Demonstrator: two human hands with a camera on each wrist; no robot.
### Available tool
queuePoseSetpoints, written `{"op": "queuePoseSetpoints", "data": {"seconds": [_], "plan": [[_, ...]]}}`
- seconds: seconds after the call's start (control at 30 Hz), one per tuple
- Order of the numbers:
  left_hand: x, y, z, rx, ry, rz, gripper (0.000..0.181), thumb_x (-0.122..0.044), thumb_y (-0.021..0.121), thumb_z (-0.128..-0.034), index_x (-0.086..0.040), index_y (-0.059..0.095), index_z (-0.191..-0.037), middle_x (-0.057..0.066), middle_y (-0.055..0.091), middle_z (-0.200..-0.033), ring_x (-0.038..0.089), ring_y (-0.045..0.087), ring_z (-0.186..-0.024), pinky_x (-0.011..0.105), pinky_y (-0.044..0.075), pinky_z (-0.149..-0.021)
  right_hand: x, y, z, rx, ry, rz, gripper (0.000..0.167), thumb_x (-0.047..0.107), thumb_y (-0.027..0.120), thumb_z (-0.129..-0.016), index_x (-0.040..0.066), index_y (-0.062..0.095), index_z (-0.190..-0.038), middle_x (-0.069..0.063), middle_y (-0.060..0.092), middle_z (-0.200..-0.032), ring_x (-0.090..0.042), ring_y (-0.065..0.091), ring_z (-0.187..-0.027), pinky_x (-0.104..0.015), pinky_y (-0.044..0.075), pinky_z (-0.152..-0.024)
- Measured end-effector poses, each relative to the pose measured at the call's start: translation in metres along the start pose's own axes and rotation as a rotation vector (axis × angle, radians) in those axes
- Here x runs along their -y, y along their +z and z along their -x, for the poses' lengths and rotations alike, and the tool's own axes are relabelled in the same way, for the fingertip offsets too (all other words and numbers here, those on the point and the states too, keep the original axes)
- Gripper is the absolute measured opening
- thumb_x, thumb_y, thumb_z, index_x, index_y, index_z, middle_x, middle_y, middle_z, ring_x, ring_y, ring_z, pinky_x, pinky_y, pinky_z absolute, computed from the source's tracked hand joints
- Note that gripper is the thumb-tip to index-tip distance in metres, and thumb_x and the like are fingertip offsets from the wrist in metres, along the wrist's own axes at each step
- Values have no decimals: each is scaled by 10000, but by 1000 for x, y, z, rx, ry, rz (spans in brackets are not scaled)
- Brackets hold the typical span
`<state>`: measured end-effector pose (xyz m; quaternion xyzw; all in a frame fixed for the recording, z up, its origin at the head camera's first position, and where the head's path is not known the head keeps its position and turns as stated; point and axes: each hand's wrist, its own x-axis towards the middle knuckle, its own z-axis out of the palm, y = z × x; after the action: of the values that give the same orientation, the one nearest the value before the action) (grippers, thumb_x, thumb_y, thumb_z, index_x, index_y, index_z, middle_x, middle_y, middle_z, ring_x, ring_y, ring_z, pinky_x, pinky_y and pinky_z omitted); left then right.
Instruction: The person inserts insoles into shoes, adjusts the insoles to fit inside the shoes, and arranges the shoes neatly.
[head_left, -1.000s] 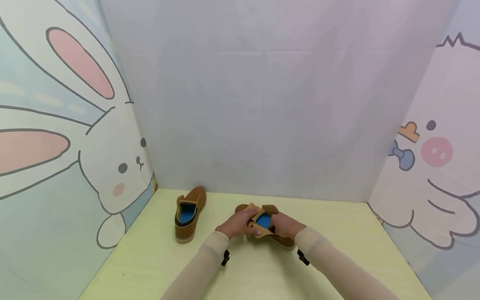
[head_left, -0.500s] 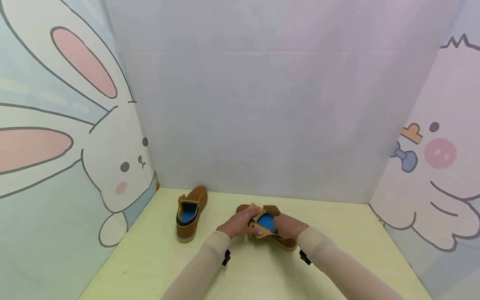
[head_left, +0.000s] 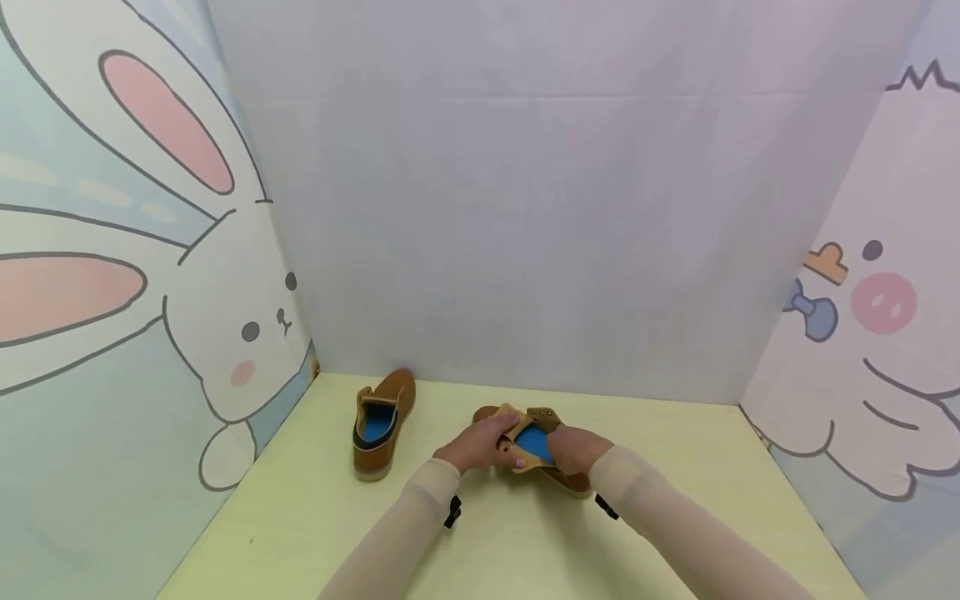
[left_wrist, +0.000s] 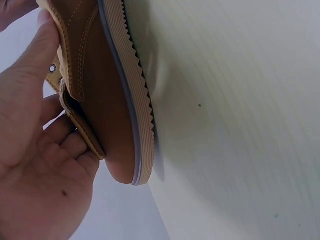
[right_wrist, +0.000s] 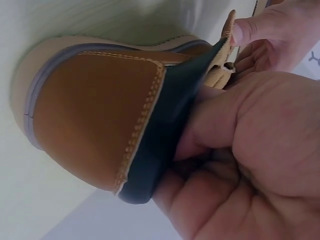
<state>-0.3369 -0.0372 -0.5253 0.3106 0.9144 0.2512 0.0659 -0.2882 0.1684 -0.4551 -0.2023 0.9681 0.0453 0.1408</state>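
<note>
A brown lace-up shoe (head_left: 572,483) without visible laces sits on the table, toe toward the far left and its eyelet flaps spread. My left hand (head_left: 476,444) grips its front opening. In the left wrist view the thumb presses a flap, and the fingers reach behind the tongue of the shoe (left_wrist: 110,110). The fingers and thumb of my right hand (head_left: 579,450) reach into the opening at the heel, past the dark padded collar (right_wrist: 162,125); their tips are hidden. A blue insole (head_left: 534,443) shows between the hands.
A matching brown shoe (head_left: 372,460) stands at the left, toe pointing away, with a blue insole inside. The pale yellow table (head_left: 675,492) ends at a grey-white back curtain (head_left: 525,250). Cartoon-printed panels (head_left: 240,400) rise on both sides.
My right hand has shifted slightly right inside the shoe, leaving more of the blue insole in sight. The left hand keeps its grip. The view has tilted slightly.
</note>
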Motion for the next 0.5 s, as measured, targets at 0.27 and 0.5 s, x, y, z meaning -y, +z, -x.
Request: {"op": "queuePoseSetpoints", "data": {"seconds": [0.27,0.5], "plan": [[0,-2,1,-9,3,10,873,-521,745,-881,-139,383,-1577,25,377,-1605,227,359,-1463,397,360,-1139,4,-5,3,13,26,-29,57,1,686,-931,55,668,-931,-39,558,-831,-202,501,-716,-356,473,-695],[0,-1,0,-12,14,12,873,-516,745,-883,-129,382,-1576,30,381,-1602,232,371,-1455,393,365,-1136,7,-8,3,39,18,17,116,-1,646,-948,69,650,-855,-41,546,-782,-190,474,-688,-344,391,-637]]}}
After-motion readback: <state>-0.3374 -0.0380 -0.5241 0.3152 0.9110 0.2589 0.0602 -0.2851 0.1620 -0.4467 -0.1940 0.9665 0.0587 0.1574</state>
